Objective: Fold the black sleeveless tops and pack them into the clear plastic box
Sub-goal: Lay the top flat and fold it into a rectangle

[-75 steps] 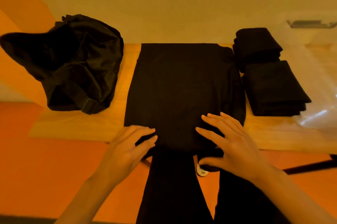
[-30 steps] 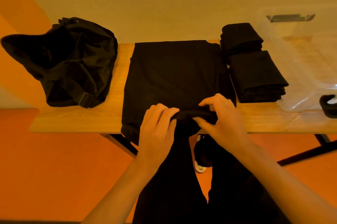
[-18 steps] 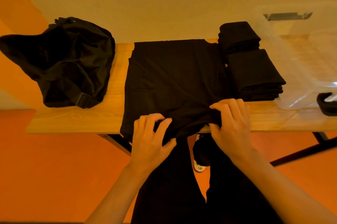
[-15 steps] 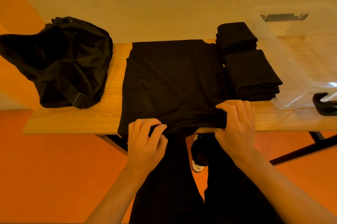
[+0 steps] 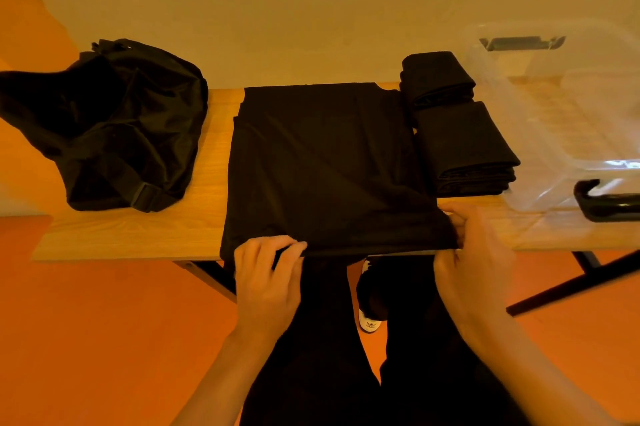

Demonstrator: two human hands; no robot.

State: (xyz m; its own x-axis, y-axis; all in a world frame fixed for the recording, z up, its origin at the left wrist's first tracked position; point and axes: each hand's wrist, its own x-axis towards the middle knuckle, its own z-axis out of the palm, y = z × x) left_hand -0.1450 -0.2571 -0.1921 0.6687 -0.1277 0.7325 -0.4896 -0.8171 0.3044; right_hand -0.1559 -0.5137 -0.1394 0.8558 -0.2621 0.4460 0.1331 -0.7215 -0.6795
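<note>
Two hands hold one garment, but I begin at the far left, where a black bag [image 5: 114, 127] lies slumped on the wooden table [image 5: 138, 235], well apart from the work and probably put aside to leave room. Next, the left hand [image 5: 266, 276] pinches the near hem of the black sleeveless top [image 5: 322, 166] with curled fingers, right at the table's front edge. The top lies flat in the middle of the table, its hem stretched straight between both hands. I judge this grip is for lifting the hem and folding it away toward the wall. The right hand [image 5: 467, 259] grasps the other corner of the hem in the same way. Just beside it stand the folded tops [image 5: 464, 145], two piles touching the spread top, waiting for packing. At the far right is the clear plastic box [image 5: 540, 134], close to the piles. Whether anything is inside, I cannot tell. Free room is little on the right side, so the fold should go forward.
</note>
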